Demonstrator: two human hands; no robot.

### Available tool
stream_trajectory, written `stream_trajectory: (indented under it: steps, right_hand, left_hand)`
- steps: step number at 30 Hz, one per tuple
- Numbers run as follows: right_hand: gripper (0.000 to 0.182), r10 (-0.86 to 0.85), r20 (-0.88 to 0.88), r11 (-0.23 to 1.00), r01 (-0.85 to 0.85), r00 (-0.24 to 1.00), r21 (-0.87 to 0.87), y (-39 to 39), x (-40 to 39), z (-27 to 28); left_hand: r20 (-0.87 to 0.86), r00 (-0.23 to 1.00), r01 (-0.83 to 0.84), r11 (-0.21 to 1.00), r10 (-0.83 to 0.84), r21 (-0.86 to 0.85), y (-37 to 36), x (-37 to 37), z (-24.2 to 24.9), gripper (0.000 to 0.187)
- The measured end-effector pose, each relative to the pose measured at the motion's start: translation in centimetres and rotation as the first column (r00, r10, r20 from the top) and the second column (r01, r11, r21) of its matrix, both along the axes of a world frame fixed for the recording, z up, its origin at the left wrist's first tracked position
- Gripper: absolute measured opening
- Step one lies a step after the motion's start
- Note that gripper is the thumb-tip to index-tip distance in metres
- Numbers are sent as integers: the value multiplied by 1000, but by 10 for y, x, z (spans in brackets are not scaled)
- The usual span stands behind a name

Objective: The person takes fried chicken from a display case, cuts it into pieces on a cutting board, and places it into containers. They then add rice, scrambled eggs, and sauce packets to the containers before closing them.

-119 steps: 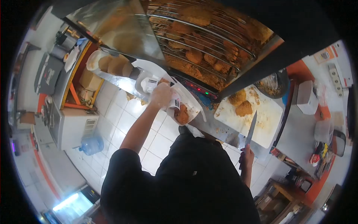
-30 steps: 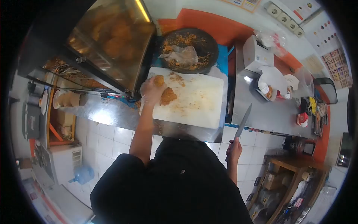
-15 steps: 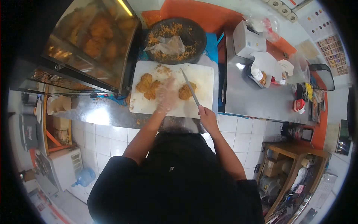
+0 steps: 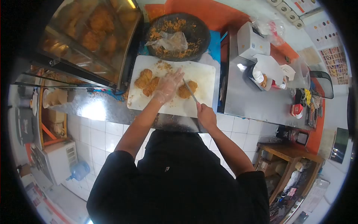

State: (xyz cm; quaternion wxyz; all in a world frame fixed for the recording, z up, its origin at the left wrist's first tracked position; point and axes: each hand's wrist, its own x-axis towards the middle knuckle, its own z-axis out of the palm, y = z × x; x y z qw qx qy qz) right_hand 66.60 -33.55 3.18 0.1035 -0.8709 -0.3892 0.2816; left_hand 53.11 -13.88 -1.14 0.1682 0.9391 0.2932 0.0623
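Fried chicken piece (image 4: 187, 90) is sitting on the cutting board (image 4: 203, 76), right of centre, with the knife (image 4: 190, 90) lying across it. Right hand (image 4: 206, 115) is clamping its grip around the knife handle at the board's 6 o'clock edge, blade pointing toward 11 o'clock. Gloved left hand (image 4: 167, 86) is resting fingers-spread, grip apart, just left of that piece, pinning it at 9 o'clock. Two more fried pieces (image 4: 147, 82) are waiting whole at the board's 9 o'clock side. Judging progress: cutting looks barely started, no separated portions showing, all three pieces remaining. Crumb bowl (image 4: 178, 35) is sitting at 12 o'clock of the board on the worktop (image 4: 257, 104).
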Motion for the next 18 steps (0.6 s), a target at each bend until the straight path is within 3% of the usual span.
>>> stream_trajectory:
  steps: [2,8,14,16,18]
  right_hand:
    - [54,16,13,1000,-16,1000,-17,-1,0,-5]
    - [52,9,52,1000,-8,999,-18,-2,-5,-5]
    - [52,31,90,998,-27,995,-51,3,-3,-12]
    - [51,31,93,998,-26,995,-51,0,-5,-27]
    - [51,38,104,999,-35,994,-29,2,-1,-41]
  left_hand:
    - [-51,999,19,1000,-19,10,2,-1,-13,58]
    - [54,998,-12,1000,11,17,-4,-6,-6,60]
    - [38,999,0,1000,0,7,1,-4,-16,63]
    - [60,993,-95,986,104,-140,4,4,-36,62]
    - [20,995,-96,986,100,-137,6,6,-47,63]
